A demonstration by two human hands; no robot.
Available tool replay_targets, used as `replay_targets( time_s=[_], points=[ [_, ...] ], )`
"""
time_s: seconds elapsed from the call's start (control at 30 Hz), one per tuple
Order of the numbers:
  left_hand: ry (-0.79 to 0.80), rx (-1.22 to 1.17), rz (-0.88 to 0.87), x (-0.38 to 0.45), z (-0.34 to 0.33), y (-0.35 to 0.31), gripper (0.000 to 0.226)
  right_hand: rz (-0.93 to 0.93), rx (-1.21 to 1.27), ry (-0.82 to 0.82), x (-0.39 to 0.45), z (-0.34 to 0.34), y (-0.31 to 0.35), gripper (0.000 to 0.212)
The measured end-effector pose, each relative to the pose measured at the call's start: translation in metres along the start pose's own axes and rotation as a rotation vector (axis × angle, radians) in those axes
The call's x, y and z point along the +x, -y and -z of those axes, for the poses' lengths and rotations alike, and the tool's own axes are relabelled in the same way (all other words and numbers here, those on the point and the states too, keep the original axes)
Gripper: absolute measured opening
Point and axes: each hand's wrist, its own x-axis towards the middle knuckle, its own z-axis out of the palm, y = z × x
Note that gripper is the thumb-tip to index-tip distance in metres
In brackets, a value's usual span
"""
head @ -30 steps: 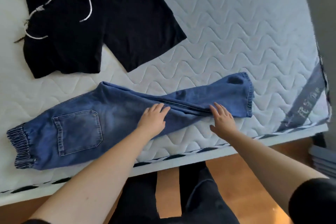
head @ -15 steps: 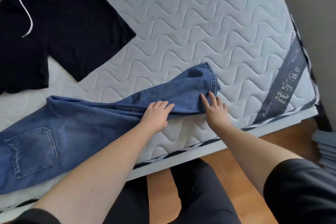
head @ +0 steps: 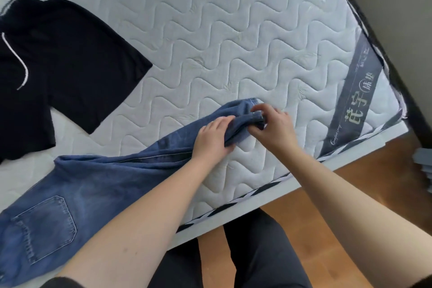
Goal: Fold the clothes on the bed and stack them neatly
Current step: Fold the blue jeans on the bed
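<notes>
So we've got both hands on the jeans (head: 112, 184) cuff: left hand (head: 214, 139) and right hand (head: 272, 127) fingers curled, pinching it on the bed (head: 233, 42); black shorts (head: 65, 72) lie well beyond our fingers.

Home bedroom: quilted mattress (head: 233, 37), wooden floor (head: 350, 194)

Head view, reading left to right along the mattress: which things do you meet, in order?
Black shorts → back pocket of the blue jeans → left hand → right hand, both gripping the jeans' cuff end → grey brand label on the mattress.
</notes>
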Motion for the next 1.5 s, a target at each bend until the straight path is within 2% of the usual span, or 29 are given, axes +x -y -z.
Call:
replay_targets(
  time_s=[0.13,0.2,0.27,0.33,0.4,0.47,0.57,0.67,0.8,0.87,0.93,0.97,1.03,1.1,1.2,1.3,1.4,1.43,1.5],
  points=[
    [-0.161,-0.075,0.056,0.009,0.03,-0.022,0.03,-0.016,0.299,-0.044,-0.009,0.019,0.015,0.038],
    [-0.085,-0.16,0.066,0.008,0.053,-0.023,0.018,-0.014,0.349,0.032,-0.011,0.027,0.009,0.054],
    [0.04,-0.285,0.053,0.005,0.079,-0.022,0.012,0.008,0.19,0.179,-0.009,0.029,-0.004,0.079],
    [0.142,-0.381,0.016,0.002,0.103,-0.02,0.007,-0.021,0.032,0.304,-0.009,0.024,-0.018,0.087],
    [0.271,-0.478,-0.033,0.0,0.123,-0.018,0.011,-0.059,0.005,0.341,-0.012,0.016,-0.024,0.073],
    [0.36,-0.549,-0.048,-0.001,0.14,-0.014,0.016,-0.057,0.054,0.322,-0.016,0.013,-0.026,0.051],
    [0.338,-0.603,-0.006,0.004,0.156,-0.01,0.015,-0.117,0.232,0.278,-0.034,0.025,-0.022,0.022],
    [0.285,-0.621,0.009,0.018,0.161,-0.009,0.018,-0.161,0.385,0.277,-0.058,0.051,-0.017,0.019],
    [0.318,-0.492,-0.063,0.062,0.142,-0.023,0.021,-0.218,0.677,0.313,-0.08,0.081,-0.017,0.024],
    [0.292,-0.347,-0.071,0.086,0.121,-0.032,0.025,-0.276,0.612,0.197,-0.076,0.076,-0.029,0.016],
    [0.212,-0.235,-0.045,0.102,0.098,-0.035,0.03,-0.338,0.367,0.073,-0.065,0.058,-0.052,0.008],
    [0.173,-0.209,-0.02,0.105,0.088,-0.033,0.034,-0.396,0.29,0.058,-0.059,0.046,-0.064,0.013],
    [0.125,-0.16,0.034,0.104,0.073,-0.021,0.038,-0.571,0.314,0.112,-0.051,0.022,-0.087,0.042],
    [0.141,-0.1,0.076,0.094,0.06,-0.002,0.042,-0.671,0.29,0.155,-0.048,0.002,-0.101,0.061],
    [0.208,0.073,0.099,0.077,0.043,0.029,0.052,-0.689,0.267,0.134,-0.043,-0.015,-0.109,0.069],
    [0.25,0.18,0.12,0.076,0.029,0.045,0.069,-0.692,0.228,0.11,-0.033,-0.021,-0.112,0.063],
    [0.261,0.312,0.245,0.081,0.014,0.045,0.079,-0.677,0.156,0.2,-0.024,-0.022,-0.114,0.034],
    [0.229,0.358,0.294,0.082,0.009,0.045,0.072,-0.653,0.113,0.243,-0.022,-0.021,-0.114,0.024],
    [0.155,0.417,0.352,0.082,0.002,0.045,0.046,-0.604,0.032,0.289,-0.016,-0.016,-0.114,0.02]
  ],
)
